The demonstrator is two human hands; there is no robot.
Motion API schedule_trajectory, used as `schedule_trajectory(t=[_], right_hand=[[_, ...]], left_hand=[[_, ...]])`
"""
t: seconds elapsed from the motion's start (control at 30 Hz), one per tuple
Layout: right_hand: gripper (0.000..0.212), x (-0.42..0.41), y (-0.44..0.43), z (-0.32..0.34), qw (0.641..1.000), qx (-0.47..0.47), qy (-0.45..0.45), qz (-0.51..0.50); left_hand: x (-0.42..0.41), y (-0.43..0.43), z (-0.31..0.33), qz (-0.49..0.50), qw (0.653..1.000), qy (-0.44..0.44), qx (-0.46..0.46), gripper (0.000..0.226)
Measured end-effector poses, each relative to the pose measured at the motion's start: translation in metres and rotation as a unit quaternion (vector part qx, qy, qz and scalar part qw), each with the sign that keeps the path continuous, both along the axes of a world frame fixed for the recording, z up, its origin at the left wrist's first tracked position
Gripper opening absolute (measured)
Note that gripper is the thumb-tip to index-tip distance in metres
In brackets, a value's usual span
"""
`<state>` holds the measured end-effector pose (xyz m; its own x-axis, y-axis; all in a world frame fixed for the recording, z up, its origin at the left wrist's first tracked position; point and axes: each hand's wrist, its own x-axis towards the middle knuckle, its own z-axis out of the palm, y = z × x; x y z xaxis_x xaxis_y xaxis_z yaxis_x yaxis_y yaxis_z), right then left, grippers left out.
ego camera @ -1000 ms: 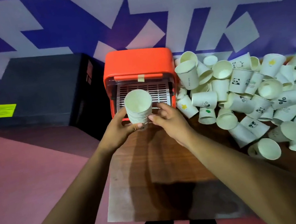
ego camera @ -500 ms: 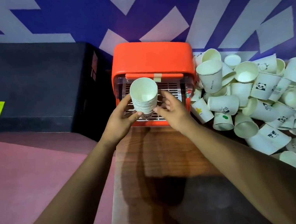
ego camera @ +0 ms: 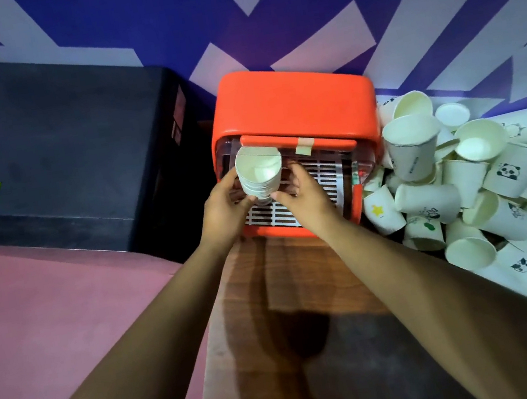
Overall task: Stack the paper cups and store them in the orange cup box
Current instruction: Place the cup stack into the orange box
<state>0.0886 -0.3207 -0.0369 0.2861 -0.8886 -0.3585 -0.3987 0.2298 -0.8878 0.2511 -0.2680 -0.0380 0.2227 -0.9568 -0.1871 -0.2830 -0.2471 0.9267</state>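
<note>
Both our left hand [ego camera: 221,206] and right hand [ego camera: 307,201] pinch the upright cup stack [ego camera: 260,179] between them, at the orange cup box's [ego camera: 288,105] left front corner.

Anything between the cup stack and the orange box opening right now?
Nothing visible. The front flap is lifted, the slatted tray looks bare, and the loose cups lie outside, right of the orange cup box. The left hand and right hand hold the cup stack at the opening's left side.
</note>
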Motion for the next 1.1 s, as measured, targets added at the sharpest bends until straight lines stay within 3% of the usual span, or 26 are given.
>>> schedule_trajectory(t=[0.13, 0.27, 0.53, 0.73, 0.87, 0.97, 1.1], right_hand=[[0.031, 0.016, -0.016, -0.006, 1.0, -0.012, -0.002, -0.023], [0.018, 0.027, -0.027, -0.01, 0.999, -0.02, -0.002, -0.044], [0.031, 0.037, -0.037, -0.015, 0.995, -0.055, 0.053, -0.068], [0.028, 0.032, -0.033, -0.015, 0.995, -0.041, 0.069, -0.05], [0.042, -0.008, -0.004, 0.006, 0.995, -0.06, 0.085, 0.004], [0.042, -0.057, 0.03, 0.025, 0.983, -0.125, 0.121, 0.056], [0.039, -0.125, 0.075, 0.05, 0.972, -0.163, 0.166, 0.012]], left_hand=[[0.001, -0.015, -0.007, 0.049, 0.999, -0.003, 0.004, 0.052], [-0.007, -0.026, -0.01, 0.109, 0.993, -0.042, 0.028, 0.039], [-0.013, -0.043, -0.007, 0.114, 0.985, -0.116, 0.058, 0.015], [-0.009, -0.039, -0.005, 0.07, 0.991, -0.093, 0.072, 0.029], [-0.014, -0.009, 0.004, 0.092, 0.993, -0.03, 0.061, 0.031], [-0.027, 0.016, 0.011, 0.061, 0.995, -0.057, 0.057, 0.019], [-0.064, 0.031, 0.021, -0.025, 0.996, -0.068, 0.048, 0.014]])
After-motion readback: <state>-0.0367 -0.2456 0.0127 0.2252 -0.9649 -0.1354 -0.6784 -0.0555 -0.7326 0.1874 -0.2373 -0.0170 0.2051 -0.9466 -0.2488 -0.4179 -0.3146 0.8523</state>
